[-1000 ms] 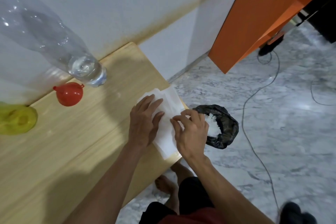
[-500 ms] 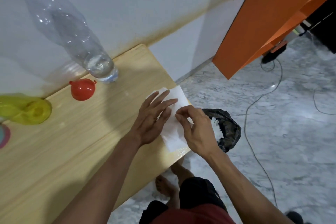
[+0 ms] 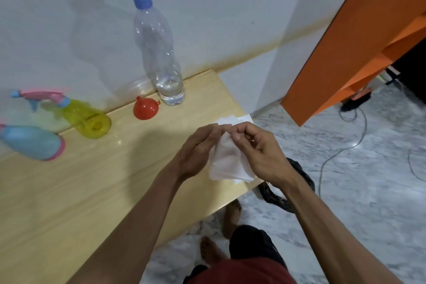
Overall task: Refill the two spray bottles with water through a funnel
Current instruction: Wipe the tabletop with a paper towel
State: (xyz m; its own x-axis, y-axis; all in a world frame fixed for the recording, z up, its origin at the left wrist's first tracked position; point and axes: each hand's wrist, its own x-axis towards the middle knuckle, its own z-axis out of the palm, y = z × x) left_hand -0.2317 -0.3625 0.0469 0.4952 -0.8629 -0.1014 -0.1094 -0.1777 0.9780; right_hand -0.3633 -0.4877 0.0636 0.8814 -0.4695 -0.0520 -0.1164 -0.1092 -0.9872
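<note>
Two spray bottles lie on their sides at the table's left: yellow bottle, blue bottle. One funnel and one water bottle stand by the wall, well apart from my fingers. My left hand and right hand pinch one tissue over the table's right edge.

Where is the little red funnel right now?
In the head view, the red funnel lies on the wooden table near the wall, between the yellow spray bottle and the water bottle.
</note>
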